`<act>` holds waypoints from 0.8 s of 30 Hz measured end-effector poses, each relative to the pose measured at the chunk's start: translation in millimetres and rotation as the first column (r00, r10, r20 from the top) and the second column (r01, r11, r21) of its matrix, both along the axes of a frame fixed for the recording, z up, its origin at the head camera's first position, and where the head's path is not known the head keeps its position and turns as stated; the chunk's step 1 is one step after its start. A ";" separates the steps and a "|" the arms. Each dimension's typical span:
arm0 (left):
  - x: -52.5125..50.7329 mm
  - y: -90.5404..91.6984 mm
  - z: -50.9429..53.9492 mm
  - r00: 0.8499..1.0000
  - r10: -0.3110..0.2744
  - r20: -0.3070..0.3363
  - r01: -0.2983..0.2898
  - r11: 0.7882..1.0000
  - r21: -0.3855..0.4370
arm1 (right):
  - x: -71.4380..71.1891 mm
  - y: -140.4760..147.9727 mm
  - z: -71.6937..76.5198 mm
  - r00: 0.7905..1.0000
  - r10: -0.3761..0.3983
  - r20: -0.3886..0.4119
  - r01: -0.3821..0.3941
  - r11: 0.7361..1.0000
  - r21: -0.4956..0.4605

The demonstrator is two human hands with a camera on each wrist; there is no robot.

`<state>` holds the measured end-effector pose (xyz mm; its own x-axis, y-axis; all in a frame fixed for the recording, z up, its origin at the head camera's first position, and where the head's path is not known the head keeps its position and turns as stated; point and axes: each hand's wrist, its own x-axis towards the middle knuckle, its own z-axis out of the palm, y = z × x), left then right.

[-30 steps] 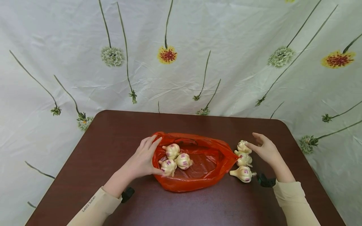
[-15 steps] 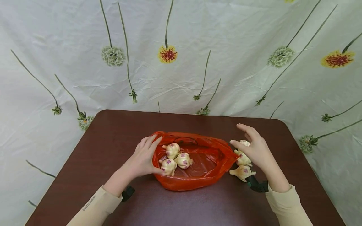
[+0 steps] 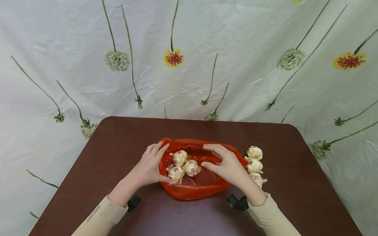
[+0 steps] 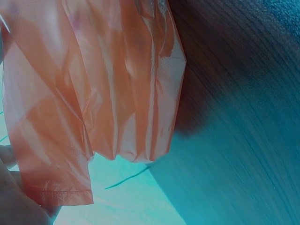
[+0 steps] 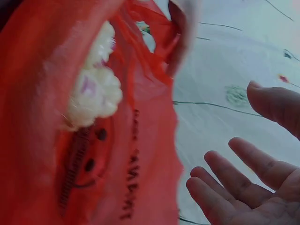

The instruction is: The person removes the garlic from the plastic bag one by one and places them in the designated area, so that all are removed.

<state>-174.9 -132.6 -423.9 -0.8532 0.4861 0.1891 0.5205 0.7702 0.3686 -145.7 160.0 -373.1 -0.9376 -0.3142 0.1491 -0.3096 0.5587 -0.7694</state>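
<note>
Here, reaches with both hands over a gaping bag of thin, translucent red plastic [image 3: 195, 193], laid on a dark red-brown worktop [image 3: 133, 131]. Grips the bag's left end with the left hand [image 3: 149, 165], thumb at the near rim, fingers at the far rim, a wide gap between. Holds the right hand [image 3: 227, 164] above the right part of the bag, fingers parted, thumb well away from them, with nothing in the grasp; seems clear of the plastic, though hard to judge contact from these angles. Has three round, cream-coloured garlic bulbs with purple patches [image 3: 191, 168] huddled inside the bag's left half. Has a row of three similar cream-and-purple bulbs [image 3: 254, 165] just to the right of the bag, with the nearest partly hidden by the right forearm. Shows dark printed lettering [image 5: 131, 173] on the bag's wall. Wears long cream fabric sleeves [image 3: 101, 214], near side of the bag. Faces a pale, flower-printed hanging cloth [image 3: 189, 26] beyond the bag.
</note>
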 end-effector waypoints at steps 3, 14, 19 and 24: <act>0.3 0.3 0.1 1.000 -0.003 -0.003 0.003 1.000 0.004 | -5.3 -9.5 -9.4 0.997 0.018 0.071 -0.019 1.000 0.017; 0.7 -1.0 0.1 1.000 0.000 -0.014 0.000 1.000 -0.007 | -25.5 -27.4 -28.2 0.972 0.084 0.219 -0.121 0.979 0.163; 0.5 -1.4 -1.1 1.000 0.000 -0.021 0.000 1.000 -0.015 | -30.5 -30.0 -36.1 0.961 0.101 0.256 -0.154 0.969 0.195; -0.4 -1.9 -1.3 0.999 0.000 -0.039 -0.001 1.000 -0.020 | -33.6 -30.5 -44.9 0.959 0.085 0.269 -0.150 0.961 0.231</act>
<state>-175.3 -134.6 -425.2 -0.8456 0.4897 0.2125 0.5338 0.7777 0.3319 -179.3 129.5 -417.9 -0.8881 -0.4206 -0.1854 -0.1966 0.7121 -0.6740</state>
